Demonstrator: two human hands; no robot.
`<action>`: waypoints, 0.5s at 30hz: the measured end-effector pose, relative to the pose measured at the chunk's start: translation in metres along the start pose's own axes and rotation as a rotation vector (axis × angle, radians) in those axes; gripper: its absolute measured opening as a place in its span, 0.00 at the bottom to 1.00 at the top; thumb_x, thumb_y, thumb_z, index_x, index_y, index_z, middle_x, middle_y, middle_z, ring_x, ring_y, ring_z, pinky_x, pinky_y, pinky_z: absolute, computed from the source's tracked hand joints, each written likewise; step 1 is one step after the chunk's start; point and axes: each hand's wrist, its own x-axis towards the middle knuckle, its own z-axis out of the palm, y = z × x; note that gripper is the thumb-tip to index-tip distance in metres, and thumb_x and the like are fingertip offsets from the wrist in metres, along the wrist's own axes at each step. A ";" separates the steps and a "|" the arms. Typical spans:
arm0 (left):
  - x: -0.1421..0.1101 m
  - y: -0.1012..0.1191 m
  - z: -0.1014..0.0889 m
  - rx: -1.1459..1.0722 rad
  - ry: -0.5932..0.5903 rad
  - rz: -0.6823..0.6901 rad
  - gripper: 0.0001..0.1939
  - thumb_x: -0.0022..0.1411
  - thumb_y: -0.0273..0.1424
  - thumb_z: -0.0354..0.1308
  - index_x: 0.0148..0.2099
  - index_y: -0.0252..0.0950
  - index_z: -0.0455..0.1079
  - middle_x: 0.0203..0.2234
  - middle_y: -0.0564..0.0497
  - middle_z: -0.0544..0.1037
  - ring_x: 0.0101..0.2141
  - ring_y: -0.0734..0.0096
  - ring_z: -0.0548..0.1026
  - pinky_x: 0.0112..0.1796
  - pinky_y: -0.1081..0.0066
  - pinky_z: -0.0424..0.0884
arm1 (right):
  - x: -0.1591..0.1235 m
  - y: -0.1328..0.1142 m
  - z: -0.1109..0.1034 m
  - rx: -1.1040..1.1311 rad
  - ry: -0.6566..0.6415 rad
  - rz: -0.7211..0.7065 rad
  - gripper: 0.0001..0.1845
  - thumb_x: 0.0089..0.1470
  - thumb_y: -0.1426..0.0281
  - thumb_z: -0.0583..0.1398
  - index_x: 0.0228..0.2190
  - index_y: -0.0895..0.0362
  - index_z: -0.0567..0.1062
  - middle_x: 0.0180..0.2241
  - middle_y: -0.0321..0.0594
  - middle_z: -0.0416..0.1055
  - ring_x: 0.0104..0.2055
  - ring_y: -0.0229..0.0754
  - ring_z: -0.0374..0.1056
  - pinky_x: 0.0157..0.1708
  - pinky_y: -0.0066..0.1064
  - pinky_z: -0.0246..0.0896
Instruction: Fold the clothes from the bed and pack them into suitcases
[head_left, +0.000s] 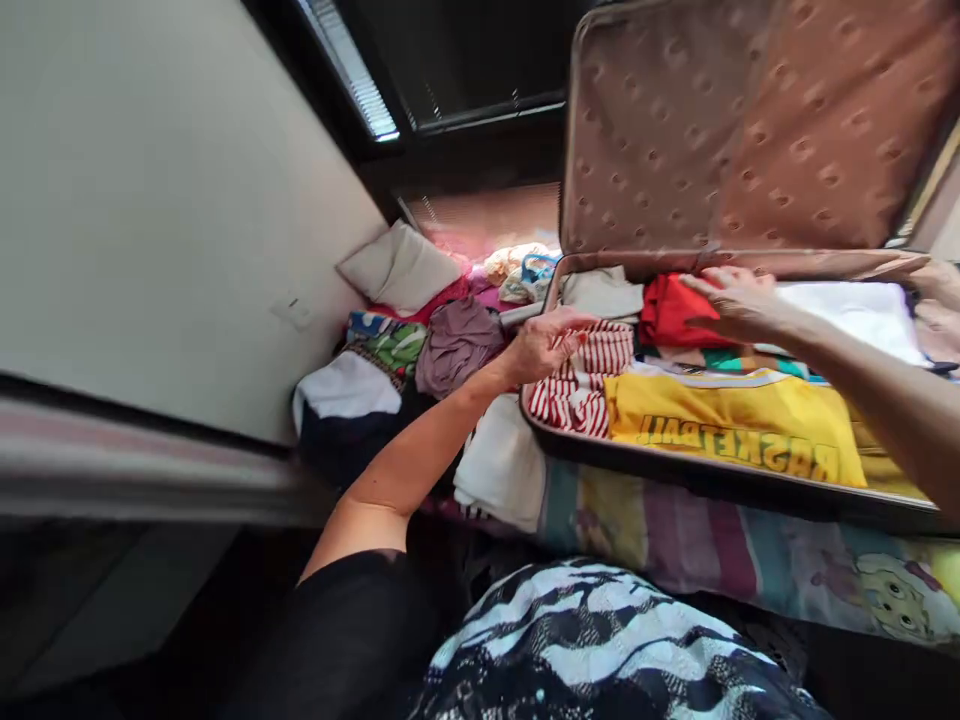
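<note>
Suitcase (660, 150) lies open on the patterned cloth (679, 530), lid up, base packed with clothes. I see the left hand (546, 346) at its left end, over the red-and-white striped garment (609, 350), fingers curled; too blurred, can't tell if it grips. Right hand (731, 300) is over the red garment (664, 310) near the back, fingers loosely spread, released; contact unclear. Yellow shirt (720, 410), BASKETBALL print, lies flat along the front. Mauve garment (459, 345) and pale pillow (403, 268) sit outside, left of the suitcase.
</note>
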 end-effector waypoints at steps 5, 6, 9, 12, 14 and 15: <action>-0.192 -0.063 -0.062 0.078 0.506 -0.465 0.07 0.64 0.26 0.64 0.43 0.38 0.81 0.40 0.47 0.84 0.43 0.63 0.82 0.53 0.66 0.75 | -0.114 -0.059 0.058 -0.204 -0.072 -0.505 0.37 0.64 0.42 0.58 0.69 0.40 0.68 0.67 0.45 0.67 0.72 0.61 0.56 0.76 0.55 0.46; -0.224 -0.077 -0.059 0.150 0.564 -0.562 0.07 0.64 0.25 0.62 0.42 0.38 0.81 0.38 0.47 0.84 0.41 0.63 0.81 0.52 0.65 0.75 | -0.142 -0.066 0.083 -0.165 -0.138 -0.535 0.33 0.66 0.45 0.57 0.67 0.40 0.70 0.65 0.45 0.69 0.68 0.60 0.63 0.73 0.55 0.55; -0.293 -0.105 -0.030 0.279 0.609 -0.749 0.08 0.66 0.23 0.60 0.43 0.37 0.80 0.39 0.45 0.83 0.40 0.63 0.81 0.49 0.64 0.76 | -0.203 -0.065 0.178 -0.023 -0.504 -0.415 0.26 0.62 0.54 0.62 0.58 0.48 0.79 0.57 0.50 0.76 0.56 0.60 0.74 0.61 0.54 0.70; -0.316 -0.112 0.004 0.486 0.596 -0.730 0.10 0.67 0.27 0.62 0.50 0.37 0.79 0.50 0.41 0.80 0.50 0.58 0.79 0.54 0.61 0.74 | -0.214 -0.041 0.269 0.055 -0.625 -0.092 0.25 0.60 0.61 0.64 0.56 0.55 0.79 0.54 0.52 0.78 0.52 0.57 0.77 0.57 0.49 0.73; -0.314 -0.109 0.017 0.660 0.557 -0.688 0.15 0.67 0.31 0.66 0.56 0.38 0.77 0.56 0.40 0.76 0.57 0.54 0.75 0.59 0.58 0.70 | -0.204 -0.024 0.310 0.062 -0.505 0.151 0.25 0.60 0.62 0.64 0.56 0.59 0.77 0.54 0.55 0.77 0.53 0.57 0.78 0.55 0.47 0.73; -0.310 -0.107 0.020 0.723 0.516 -0.678 0.18 0.67 0.33 0.66 0.58 0.38 0.76 0.57 0.40 0.75 0.58 0.52 0.73 0.60 0.57 0.68 | -0.198 -0.018 0.323 0.067 -0.436 0.239 0.26 0.60 0.62 0.65 0.56 0.61 0.76 0.54 0.57 0.77 0.53 0.57 0.78 0.54 0.46 0.73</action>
